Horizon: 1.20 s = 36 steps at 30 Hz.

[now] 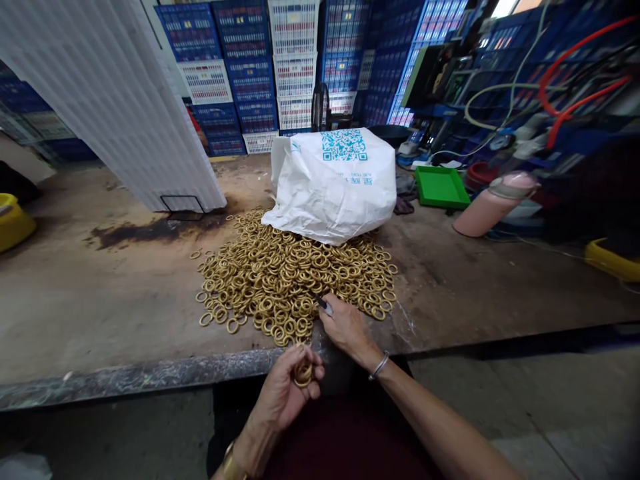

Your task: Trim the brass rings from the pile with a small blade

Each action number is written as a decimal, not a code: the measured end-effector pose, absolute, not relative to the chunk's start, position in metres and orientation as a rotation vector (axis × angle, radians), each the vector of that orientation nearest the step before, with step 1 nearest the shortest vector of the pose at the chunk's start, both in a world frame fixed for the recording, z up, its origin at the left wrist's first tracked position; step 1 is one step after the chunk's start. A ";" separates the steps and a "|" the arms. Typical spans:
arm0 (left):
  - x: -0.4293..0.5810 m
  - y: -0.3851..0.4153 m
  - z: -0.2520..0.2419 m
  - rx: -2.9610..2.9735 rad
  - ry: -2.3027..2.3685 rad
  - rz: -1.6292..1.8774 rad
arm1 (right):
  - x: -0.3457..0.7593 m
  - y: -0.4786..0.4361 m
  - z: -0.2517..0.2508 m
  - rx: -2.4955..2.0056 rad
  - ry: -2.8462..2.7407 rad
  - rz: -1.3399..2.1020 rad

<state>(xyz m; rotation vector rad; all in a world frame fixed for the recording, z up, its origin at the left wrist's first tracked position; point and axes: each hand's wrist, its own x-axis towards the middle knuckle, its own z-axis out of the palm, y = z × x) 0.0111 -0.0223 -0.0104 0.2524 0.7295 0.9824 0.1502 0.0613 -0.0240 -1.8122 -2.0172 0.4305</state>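
A broad heap of brass-coloured rings (pixel 295 273) lies on the worktable (pixel 115 313). My left hand (pixel 287 387), just off the table's front edge, is curled palm up around several of these rings (pixel 303 373). My right hand (pixel 345 325) reaches over the near side of the heap. It is closed on a slim tool (pixel 324 305) with a dark, pointed tip and a grey body, perhaps a knife or a pen; its exact kind is unclear. That tip touches or hovers just over the rings.
A white woven sack (pixel 335 187) rests on the back of the heap. Behind it stand stacked blue and white crates (pixel 295 73). To the right are a green tray (pixel 441 187), a pink bottle (pixel 493 203) and hoses. A white ribbed panel (pixel 125 100) leans at left.
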 end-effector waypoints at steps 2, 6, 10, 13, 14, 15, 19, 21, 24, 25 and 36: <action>0.014 -0.019 -0.010 0.262 0.764 0.991 | 0.155 0.063 -0.024 -1.734 -1.947 0.519; 0.022 -0.012 -0.007 0.459 0.887 1.062 | 0.160 0.061 -0.019 -1.586 -1.666 0.933; 0.027 -0.006 -0.005 0.911 1.220 1.208 | 0.159 0.050 -0.010 -1.450 -1.372 1.325; 0.027 -0.006 -0.006 1.223 1.299 1.280 | 0.157 0.039 -0.003 -1.377 -1.226 1.532; 0.026 -0.006 -0.007 1.271 1.288 1.277 | 0.157 0.036 -0.001 -1.356 -1.180 1.598; 0.025 -0.006 -0.008 1.290 1.277 1.267 | 0.156 0.034 0.000 -1.337 -1.137 1.657; 0.023 -0.007 -0.009 1.219 1.262 1.255 | 0.153 0.030 0.001 -1.279 -1.041 1.757; 0.024 -0.007 -0.006 1.153 1.249 1.252 | 0.152 0.030 0.001 -1.264 -1.053 1.746; 0.026 -0.009 0.001 1.019 1.225 1.181 | 0.151 0.029 0.001 -1.285 -1.126 1.696; 0.027 -0.009 0.003 0.970 1.222 1.139 | 0.151 0.028 0.002 -1.306 -1.155 1.671; 0.022 -0.013 0.000 0.800 1.077 0.993 | 0.149 0.027 0.002 -1.325 -1.265 1.600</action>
